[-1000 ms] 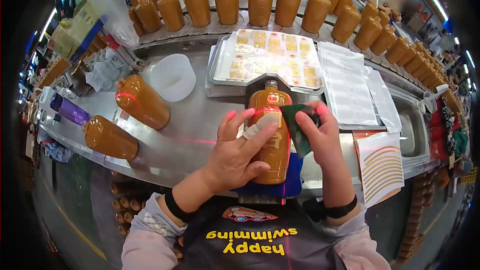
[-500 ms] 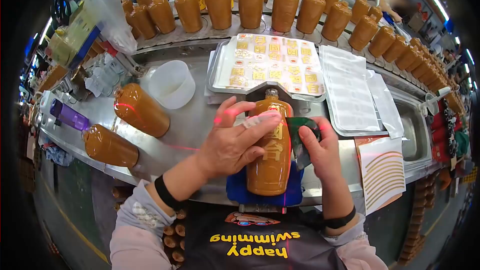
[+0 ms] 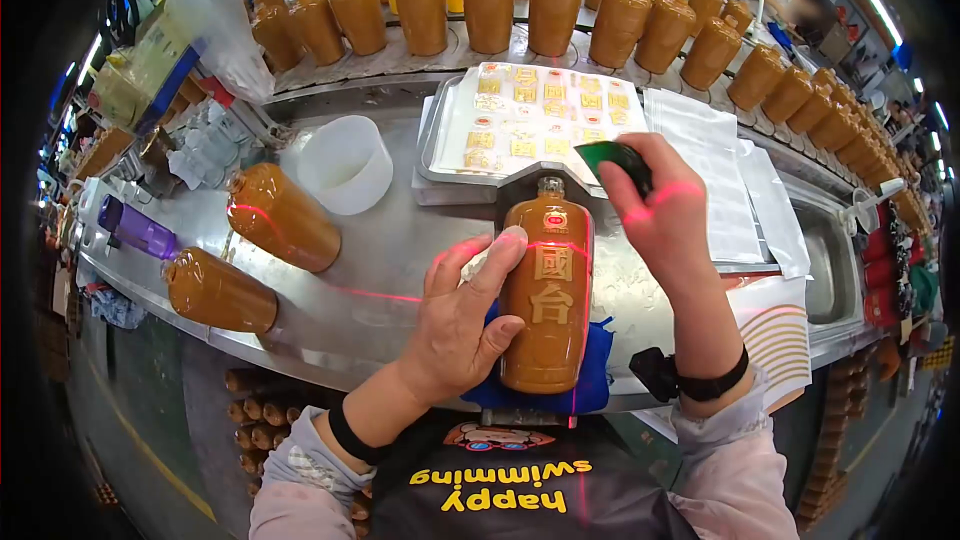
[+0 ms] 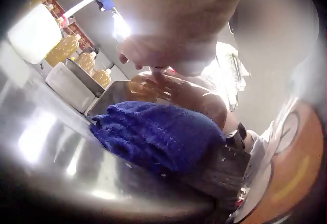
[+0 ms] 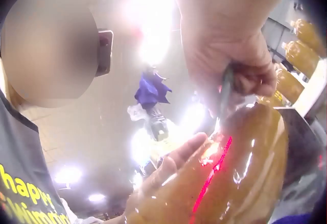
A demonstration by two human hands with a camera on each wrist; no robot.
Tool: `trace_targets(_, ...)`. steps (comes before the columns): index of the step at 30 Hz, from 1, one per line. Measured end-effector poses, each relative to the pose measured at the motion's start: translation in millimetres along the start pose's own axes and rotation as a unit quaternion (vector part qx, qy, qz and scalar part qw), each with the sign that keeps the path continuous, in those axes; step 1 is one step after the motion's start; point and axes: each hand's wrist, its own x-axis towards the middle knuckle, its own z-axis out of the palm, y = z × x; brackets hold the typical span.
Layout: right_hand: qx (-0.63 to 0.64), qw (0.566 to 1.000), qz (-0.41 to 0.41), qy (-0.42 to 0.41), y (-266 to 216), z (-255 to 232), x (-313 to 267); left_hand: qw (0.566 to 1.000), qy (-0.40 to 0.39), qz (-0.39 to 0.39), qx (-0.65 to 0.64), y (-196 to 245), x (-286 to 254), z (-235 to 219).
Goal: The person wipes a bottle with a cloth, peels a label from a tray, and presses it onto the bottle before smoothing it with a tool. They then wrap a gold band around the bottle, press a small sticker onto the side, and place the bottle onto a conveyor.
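A glossy brown bottle [image 3: 548,360] lies in front of me, neck away, gold characters and a small red emblem showing on its face. A blue cloth [image 3: 597,370] is under it. My left hand [image 3: 455,325] rests along the bottle's left side, fingers extended; a pale wrap covers part of one finger. Above the bottle's right shoulder my right hand [image 3: 665,205] pinches a thin green scraper [image 3: 622,162]. The right wrist view shows this scraper [image 5: 226,94] edge-on near the bottle [image 5: 235,183], with a red laser line across it. The cloth [image 4: 153,132] fills the left wrist view's middle.
Behind the bottle sits a tray [image 3: 432,160] of gold-lettered sheets, with white sheets [image 3: 690,130] beside it. Two brown bottles [image 3: 285,220] lie left, near a white tub [image 3: 346,165]. Bottles line the conveyor [image 3: 440,60] behind. A sink [image 3: 830,265] is at right.
My right hand has lifted the scraper up and right, off the bottle's side. My left fingers have slid left off the bottle's face, uncovering the gold characters and the emblem.
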Motion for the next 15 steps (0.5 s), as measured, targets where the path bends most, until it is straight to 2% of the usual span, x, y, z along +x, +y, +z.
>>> trace_targets(1,0.059,0.997,0.046,-0.019,-11,-6,-6,1.000,-0.003,0.001,-0.004,-3,-1,-1)
trace_targets(2,0.178,0.981,0.059,-0.044,-11,-3,-21,1.000,-0.008,0.000,-0.009,-5,-2,-1)
trace_targets(4,0.145,0.986,-0.066,-0.038,-15,-5,-39,0.999,-0.025,0.010,0.022,-4,6,-8)
trace_targets(5,0.222,0.969,0.093,-0.049,-19,-10,-49,0.999,-0.034,0.015,0.036,-4,12,-12)
trace_targets(6,0.240,0.957,0.163,-0.004,-17,-11,-55,0.994,-0.067,0.048,0.075,-6,21,-17)
trace_targets(9,0.347,0.908,0.233,0.036,-10,-3,-61,0.966,-0.156,0.136,0.152,-16,48,-30)
trace_targets(13,0.301,0.921,0.248,0.020,-5,0,-62,0.954,-0.179,0.192,0.143,-16,44,-34)
trace_targets(15,0.300,0.925,0.233,-0.026,-1,-2,-64,0.955,-0.171,0.201,0.133,0,27,-26)
